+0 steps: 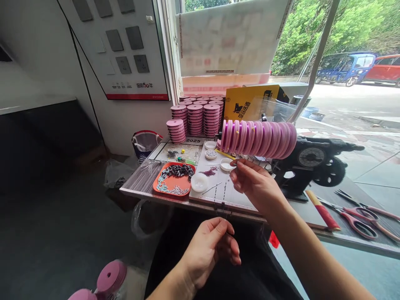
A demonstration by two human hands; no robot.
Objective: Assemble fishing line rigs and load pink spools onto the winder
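Observation:
My left hand (214,241) is over my lap, just below the table's front edge. Its thumb and forefinger are pinched together, and what lies between them is too fine to make out. A small dark clip-like piece (223,207) sits at the table edge just above it. Higher and to the right, my right hand (250,179) also pinches, with a tiny dark bit at its fingertips that I cannot identify. Those fingertips are beside a shallow white dish (226,165). Behind them, a row of pink spools (259,139) is mounted on a black winding device (308,158).
An orange tray (171,185) holds dark beads and small metal pieces. Near it are a white round lid (199,182) and a dish of small beads (211,154). Stacked pink spools (195,118) stand by the window. Scissors (353,216) lie at the right.

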